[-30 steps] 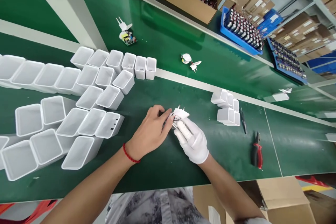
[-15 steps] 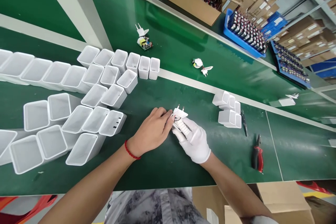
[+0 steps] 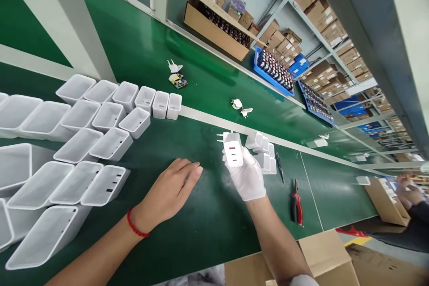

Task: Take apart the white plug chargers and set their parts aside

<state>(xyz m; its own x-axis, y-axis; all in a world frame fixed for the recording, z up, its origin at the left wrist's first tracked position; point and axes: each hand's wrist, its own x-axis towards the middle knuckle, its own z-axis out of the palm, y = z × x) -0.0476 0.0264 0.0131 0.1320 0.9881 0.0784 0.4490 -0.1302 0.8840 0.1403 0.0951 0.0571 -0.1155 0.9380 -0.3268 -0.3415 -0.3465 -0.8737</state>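
A white plug-in charger is gripped in my gloved right hand, raised above the green bench. Its face with three port slots is turned toward me, and its two metal pins stick out to the left. My bare left hand, with a red cord at the wrist, hovers over the bench with its fingers stretched out and nothing in them. Left of that hand stand several open white charger housings in rows. Just behind the right hand is a small group of white housings.
Red-handled pliers and a thin dark tool lie to the right. Farther back are a circuit board with plug and another plug assembly. Blue trays of parts line the far shelf. Another person's hands show at far right.
My left hand has let go of the charger and drawn away to the left. My right hand has turned the charger so its port face shows. The camera view has swung to the right.
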